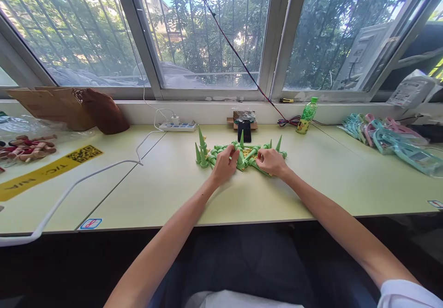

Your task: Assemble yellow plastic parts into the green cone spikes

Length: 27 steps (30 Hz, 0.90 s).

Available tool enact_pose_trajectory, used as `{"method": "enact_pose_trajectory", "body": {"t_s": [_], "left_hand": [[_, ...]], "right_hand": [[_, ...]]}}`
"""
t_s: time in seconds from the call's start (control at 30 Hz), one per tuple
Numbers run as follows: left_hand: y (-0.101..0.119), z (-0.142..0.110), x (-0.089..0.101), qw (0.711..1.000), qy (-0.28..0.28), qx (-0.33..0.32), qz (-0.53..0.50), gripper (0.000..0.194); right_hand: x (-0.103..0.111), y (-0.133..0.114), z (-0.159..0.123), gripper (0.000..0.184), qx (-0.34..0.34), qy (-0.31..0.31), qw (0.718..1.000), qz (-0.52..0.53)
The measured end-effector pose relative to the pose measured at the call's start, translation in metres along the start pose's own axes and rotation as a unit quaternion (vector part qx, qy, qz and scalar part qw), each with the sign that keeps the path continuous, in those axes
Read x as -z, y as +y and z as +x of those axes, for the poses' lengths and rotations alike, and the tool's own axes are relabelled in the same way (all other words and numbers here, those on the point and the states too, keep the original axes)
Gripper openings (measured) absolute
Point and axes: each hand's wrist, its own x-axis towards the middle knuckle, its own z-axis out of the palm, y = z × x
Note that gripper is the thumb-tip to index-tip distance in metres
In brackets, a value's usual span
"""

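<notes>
A pile of green plastic pieces (214,150) lies on the pale yellow-green table, with thin yellow parts (248,151) among them. Several green cones (201,138) stand upright at the pile's left end, and another pointed cone (278,143) rises at its right end. My left hand (224,165) is closed at the middle of the pile, its fingertips against a green piece. At the right part of the pile, my right hand (272,162) is pinched. Whatever is between its fingers is too small to make out.
Behind the pile are a black phone (244,131) and a small open carton (254,126). A green-capped bottle (307,116) stands at the back right. Bagged pastel items (391,135) lie far right. A white cable (100,171) crosses the left side from a power strip (178,127).
</notes>
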Motion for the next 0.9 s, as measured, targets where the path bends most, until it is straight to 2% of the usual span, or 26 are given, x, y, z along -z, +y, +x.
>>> {"method": "enact_pose_trajectory", "body": {"t_s": [0.27,0.53,0.77,0.9], "left_hand": [[-0.004,-0.0024,-0.002,0.999,-0.019,-0.035,0.027,0.027],[-0.004,-0.001,-0.0024,0.998,0.003,-0.063,0.029,0.026],[-0.001,-0.0022,-0.0002,0.991,0.022,-0.101,0.081,0.024],[0.0015,-0.0024,0.0019,0.975,-0.009,-0.183,0.122,0.017]], "right_hand": [[0.0005,-0.0016,-0.0002,0.01,-0.004,-0.014,1.0,0.005],[0.0022,-0.0028,-0.0002,0.015,-0.002,-0.024,0.999,0.021],[0.0018,-0.0032,0.0003,0.013,0.001,0.023,0.995,0.1],[0.0,-0.0036,0.0008,0.014,0.034,0.061,0.984,0.161]]}}
